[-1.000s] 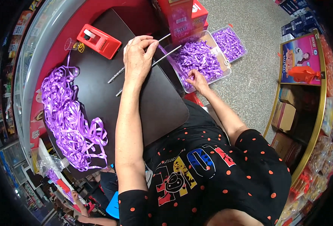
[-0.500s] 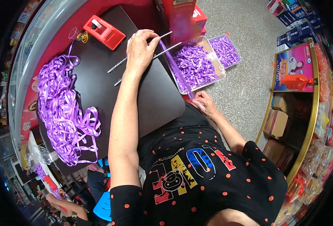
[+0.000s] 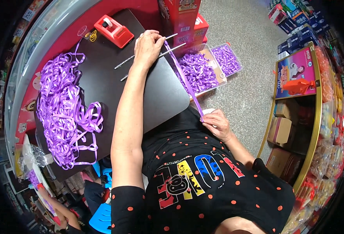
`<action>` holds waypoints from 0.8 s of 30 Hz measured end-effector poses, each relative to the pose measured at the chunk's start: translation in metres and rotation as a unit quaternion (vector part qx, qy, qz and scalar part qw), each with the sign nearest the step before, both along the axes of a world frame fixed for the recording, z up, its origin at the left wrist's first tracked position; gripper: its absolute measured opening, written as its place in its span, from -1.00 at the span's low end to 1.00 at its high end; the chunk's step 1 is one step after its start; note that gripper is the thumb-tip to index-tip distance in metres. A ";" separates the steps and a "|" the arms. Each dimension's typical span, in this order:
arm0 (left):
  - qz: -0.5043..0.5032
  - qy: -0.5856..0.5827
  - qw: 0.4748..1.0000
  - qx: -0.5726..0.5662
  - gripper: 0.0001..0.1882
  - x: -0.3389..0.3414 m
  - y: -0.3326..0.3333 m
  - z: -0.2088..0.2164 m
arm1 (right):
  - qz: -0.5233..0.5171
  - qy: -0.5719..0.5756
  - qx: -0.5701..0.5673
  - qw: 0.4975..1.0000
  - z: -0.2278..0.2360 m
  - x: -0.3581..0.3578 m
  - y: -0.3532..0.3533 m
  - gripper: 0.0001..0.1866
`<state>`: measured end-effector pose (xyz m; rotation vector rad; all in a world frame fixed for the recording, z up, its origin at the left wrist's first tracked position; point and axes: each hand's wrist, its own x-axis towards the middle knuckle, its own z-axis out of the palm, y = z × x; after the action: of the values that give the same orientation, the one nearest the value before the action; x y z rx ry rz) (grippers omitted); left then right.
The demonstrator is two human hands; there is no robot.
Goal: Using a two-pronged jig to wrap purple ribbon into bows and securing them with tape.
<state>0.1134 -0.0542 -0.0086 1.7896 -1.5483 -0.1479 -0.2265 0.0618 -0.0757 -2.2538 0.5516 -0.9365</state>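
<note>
A narrow purple ribbon [image 3: 188, 85] runs as a straight strip between my hands, past the table's right edge. My left hand [image 3: 146, 48] is closed over two thin metal rods at the far side of the table, the ribbon coming out at its fingertips. The near rod [image 3: 172, 50] and the far rod [image 3: 171, 36] jut out beyond the table's edge. My right hand [image 3: 216, 124] pinches the ribbon's near end between thumb and fingers, off the table close to my body. A large tangled heap of purple ribbon [image 3: 65, 113] covers the table's left side.
The dark table [image 3: 102, 85] carries a red tape dispenser [image 3: 113, 32] at its far end. Two clear bins, a larger one [image 3: 222, 81] and a smaller one [image 3: 240, 66], hold cut purple pieces. Red boxes [image 3: 185, 23] stand behind them. A gold-edged shelf [image 3: 323, 113] is at right.
My right hand has drawn back toward my body and slightly right, with the ribbon end in its fingers. My left hand stays at the rods. The view has shifted a little.
</note>
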 end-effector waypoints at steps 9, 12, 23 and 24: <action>-0.007 -0.044 0.999 0.012 -0.67 0.000 0.001 0.005 | -0.121 -0.003 0.141 0.983 0.040 -0.012 0.018 -0.72; 0.000 -0.049 0.999 -0.004 -0.68 0.003 0.001 0.003 | -0.087 -0.023 0.109 0.990 0.083 -0.009 0.011 -0.74; -0.005 -0.014 1.000 -0.009 -0.71 0.004 0.007 0.001 | 0.068 -0.112 0.057 0.990 0.255 0.112 -0.092 -0.55; -0.005 -0.011 1.000 -0.010 -0.72 0.003 0.006 0.001 | 0.077 -0.111 0.027 0.990 0.268 0.134 -0.106 -0.53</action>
<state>0.1163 -0.0483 -0.0072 1.7736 -1.5700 -0.1172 -0.0929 -0.0437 0.1921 -2.0766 0.2960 -1.0621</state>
